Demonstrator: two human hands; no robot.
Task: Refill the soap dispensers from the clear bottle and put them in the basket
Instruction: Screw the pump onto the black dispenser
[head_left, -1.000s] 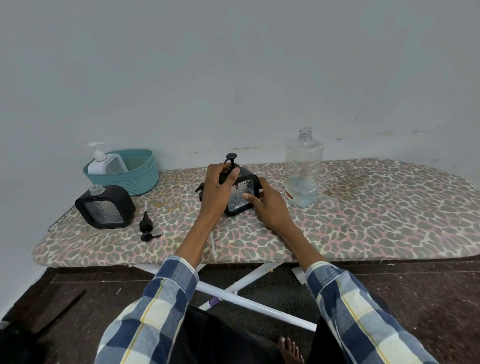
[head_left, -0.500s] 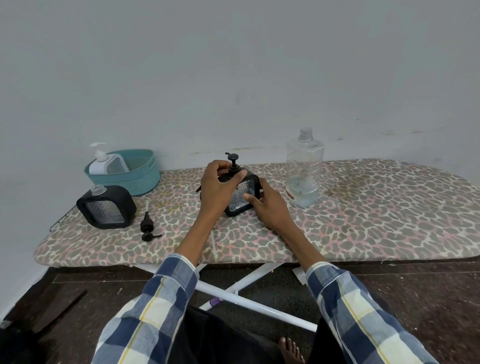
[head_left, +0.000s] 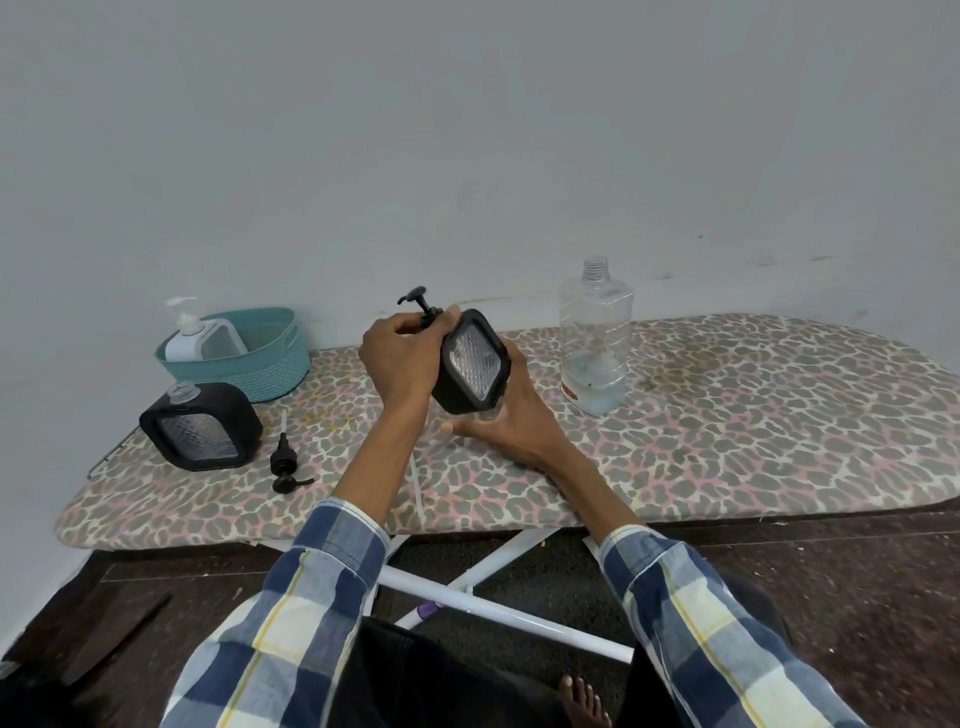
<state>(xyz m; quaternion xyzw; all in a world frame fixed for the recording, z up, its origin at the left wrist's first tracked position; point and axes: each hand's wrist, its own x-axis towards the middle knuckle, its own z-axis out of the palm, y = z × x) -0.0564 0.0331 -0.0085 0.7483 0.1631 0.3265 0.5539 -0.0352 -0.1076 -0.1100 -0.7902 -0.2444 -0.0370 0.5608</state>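
Tilting above the board's middle, the black dispenser (head_left: 471, 362) is cradled by right hand (head_left: 506, 415) fingers while the pump (head_left: 423, 306), gripped by left hand (head_left: 402, 358), should be screwed straight.

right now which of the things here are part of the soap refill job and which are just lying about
Part of the job:
- black dispenser held in both hands, left hand, right hand
- second black dispenser, open-topped
- loose black pump
- white dispenser in the teal basket
- clear bottle

Just lying about:
- ironing board
- dark strip on the floor
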